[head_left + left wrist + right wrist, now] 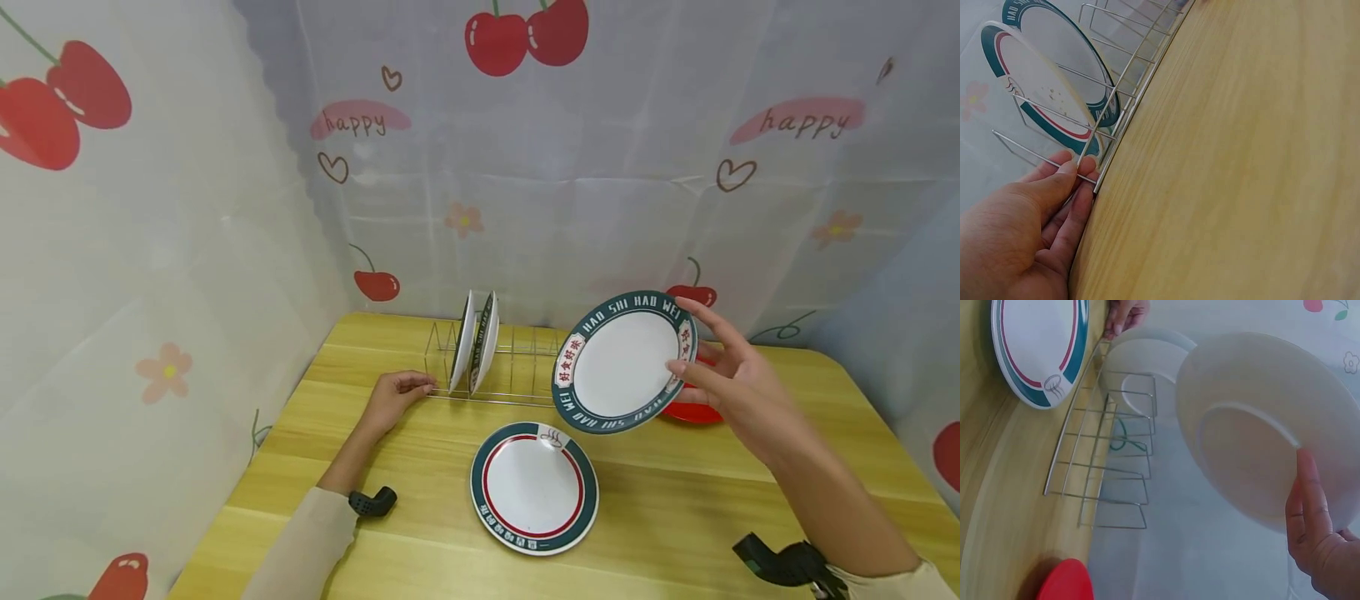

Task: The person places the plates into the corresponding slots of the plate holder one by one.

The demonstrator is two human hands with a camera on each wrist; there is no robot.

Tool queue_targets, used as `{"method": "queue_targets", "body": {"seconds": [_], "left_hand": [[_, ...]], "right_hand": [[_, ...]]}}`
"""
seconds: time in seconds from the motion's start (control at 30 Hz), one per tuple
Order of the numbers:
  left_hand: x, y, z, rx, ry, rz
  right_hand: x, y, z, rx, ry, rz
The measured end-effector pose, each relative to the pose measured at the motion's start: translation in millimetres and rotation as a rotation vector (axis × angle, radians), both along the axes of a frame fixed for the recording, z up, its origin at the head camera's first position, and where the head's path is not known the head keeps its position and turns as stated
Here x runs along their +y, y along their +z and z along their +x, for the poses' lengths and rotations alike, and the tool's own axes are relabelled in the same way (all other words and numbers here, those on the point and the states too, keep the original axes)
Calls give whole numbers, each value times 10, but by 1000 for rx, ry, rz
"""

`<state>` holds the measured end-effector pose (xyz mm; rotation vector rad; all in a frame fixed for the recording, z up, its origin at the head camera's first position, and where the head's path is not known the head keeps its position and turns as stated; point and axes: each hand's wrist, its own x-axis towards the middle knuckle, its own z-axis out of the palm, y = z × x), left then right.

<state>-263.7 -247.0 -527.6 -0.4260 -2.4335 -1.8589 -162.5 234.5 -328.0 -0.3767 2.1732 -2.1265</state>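
Note:
My right hand grips a white plate with a green lettered rim by its right edge, tilted up above the table. In the right wrist view the pale underside of this plate shows. At the left end of a wire dish rack, my left hand pinches the corner wire between thumb and fingers. Two plates stand on edge in the rack's left slots, close to that hand. Another green-rimmed plate with a red ring lies flat on the table in front of the rack.
A red plate-like object lies on the wooden table at the right, partly hidden behind my right hand and the held plate. Behind the rack hangs a curtain printed with cherries.

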Motion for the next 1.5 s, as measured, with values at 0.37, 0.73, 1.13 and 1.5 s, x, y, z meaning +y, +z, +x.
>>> {"method": "queue_targets", "body": {"seconds": [0.37, 0.73, 1.13, 1.5], "left_hand": [[-16, -54, 23, 3, 19, -32], [-10, -38, 20, 13, 33, -47], [-21, -30, -3, 12, 15, -40], [-13, -49, -29, 27, 11, -37]], "right_hand": [[-364, -3, -303, -13, -28, 143], [-697, 4, -523, 31, 19, 176], [-994, -13, -769, 4, 63, 182], [-1194, -46, -915, 31, 112, 223]]}}
